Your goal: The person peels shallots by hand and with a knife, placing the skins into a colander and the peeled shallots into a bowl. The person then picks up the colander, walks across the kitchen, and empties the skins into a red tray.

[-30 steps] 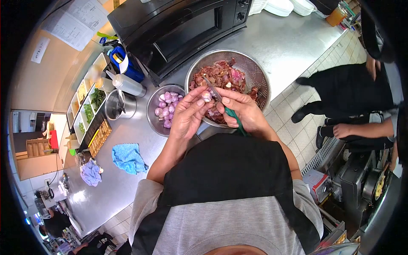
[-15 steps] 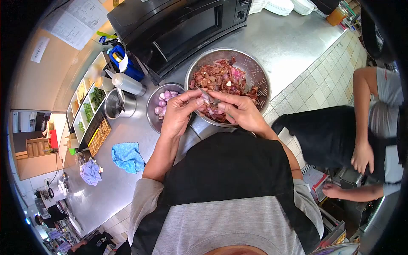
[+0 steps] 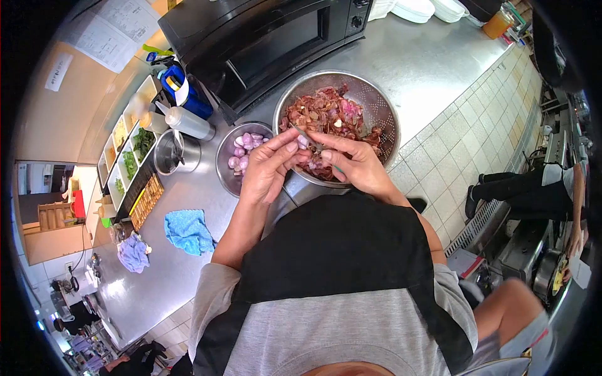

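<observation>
Onion (image 3: 303, 142) is pinched in the bent fingers of the left hand (image 3: 268, 164), over a big bowl (image 3: 385, 113) with holes and skins (image 3: 326, 109) in it, by the front edge of the table (image 3: 433, 69). The right hand (image 3: 360, 165) is curled around a small knife (image 3: 301, 133) right at the onion. Just left sits a small bowl (image 3: 224, 145) of purple onions (image 3: 239, 162).

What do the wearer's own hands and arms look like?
Left hand and right hand: five-fingered, no gloves. No watch or bracelet shows. Forearms uncovered; short, plain, heathered grey sleeves. Black apron over the grey shirt. No cables.
</observation>
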A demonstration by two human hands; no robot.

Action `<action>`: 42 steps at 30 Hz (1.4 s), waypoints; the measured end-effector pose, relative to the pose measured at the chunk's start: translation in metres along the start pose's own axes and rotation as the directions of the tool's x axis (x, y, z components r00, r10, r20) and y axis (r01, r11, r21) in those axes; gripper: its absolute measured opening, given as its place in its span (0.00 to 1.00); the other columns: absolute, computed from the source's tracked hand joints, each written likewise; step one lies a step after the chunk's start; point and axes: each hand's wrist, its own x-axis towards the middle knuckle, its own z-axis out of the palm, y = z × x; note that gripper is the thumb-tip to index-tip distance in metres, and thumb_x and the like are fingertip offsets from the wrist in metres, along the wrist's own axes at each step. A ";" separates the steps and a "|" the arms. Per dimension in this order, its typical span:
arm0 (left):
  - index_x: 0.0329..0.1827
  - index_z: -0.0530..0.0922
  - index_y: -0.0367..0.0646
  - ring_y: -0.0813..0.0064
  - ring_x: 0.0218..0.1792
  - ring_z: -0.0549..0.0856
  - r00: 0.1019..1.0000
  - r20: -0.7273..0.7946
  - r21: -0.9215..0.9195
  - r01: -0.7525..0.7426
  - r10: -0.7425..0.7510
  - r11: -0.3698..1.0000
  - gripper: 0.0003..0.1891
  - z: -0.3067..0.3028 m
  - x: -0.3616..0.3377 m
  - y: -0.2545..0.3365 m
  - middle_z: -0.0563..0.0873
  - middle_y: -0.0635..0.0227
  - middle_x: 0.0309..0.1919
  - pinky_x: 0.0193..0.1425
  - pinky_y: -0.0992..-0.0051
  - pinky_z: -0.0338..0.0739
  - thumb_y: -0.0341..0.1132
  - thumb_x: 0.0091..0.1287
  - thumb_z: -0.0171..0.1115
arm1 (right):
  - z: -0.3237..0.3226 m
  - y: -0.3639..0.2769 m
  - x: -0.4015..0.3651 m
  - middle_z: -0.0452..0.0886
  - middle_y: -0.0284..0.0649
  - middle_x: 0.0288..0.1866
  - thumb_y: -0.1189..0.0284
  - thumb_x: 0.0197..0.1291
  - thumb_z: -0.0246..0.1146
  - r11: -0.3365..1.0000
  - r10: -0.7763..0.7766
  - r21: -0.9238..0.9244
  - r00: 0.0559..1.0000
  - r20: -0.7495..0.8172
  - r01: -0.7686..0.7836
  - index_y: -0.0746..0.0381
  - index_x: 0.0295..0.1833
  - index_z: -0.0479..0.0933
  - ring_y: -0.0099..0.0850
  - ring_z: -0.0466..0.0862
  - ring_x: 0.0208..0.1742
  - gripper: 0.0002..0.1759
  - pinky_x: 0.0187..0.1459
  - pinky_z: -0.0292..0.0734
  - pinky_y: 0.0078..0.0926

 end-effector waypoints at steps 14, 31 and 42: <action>0.50 0.79 0.33 0.79 0.39 0.84 0.969 -0.136 0.260 -0.167 0.207 0.951 0.13 0.011 -0.001 -0.008 0.85 0.63 0.39 0.47 0.80 0.79 0.23 0.62 0.61 | 0.003 0.002 0.000 0.77 0.31 0.30 0.75 0.64 0.56 0.990 -0.036 -0.137 0.999 0.008 0.036 0.54 0.67 0.68 0.14 0.67 0.23 0.24 0.25 0.66 0.14; 0.57 0.70 0.31 0.65 0.48 0.83 0.999 -0.031 -0.250 0.018 -0.026 0.968 0.17 0.006 0.002 -0.012 0.79 0.55 0.52 0.55 0.74 0.81 0.25 0.66 0.54 | -0.007 0.001 0.003 0.73 0.32 0.29 0.73 0.66 0.55 0.971 0.029 0.238 1.000 0.004 -0.029 0.57 0.65 0.69 0.16 0.68 0.20 0.21 0.20 0.63 0.13; 0.59 0.69 0.31 0.62 0.51 0.82 0.991 -0.120 -0.225 0.036 -0.065 0.974 0.17 0.006 -0.001 -0.015 0.80 0.53 0.50 0.56 0.73 0.81 0.26 0.68 0.53 | -0.003 -0.001 0.001 0.74 0.32 0.29 0.73 0.66 0.56 0.974 0.010 0.228 1.000 0.002 -0.010 0.58 0.65 0.69 0.17 0.68 0.20 0.21 0.20 0.62 0.14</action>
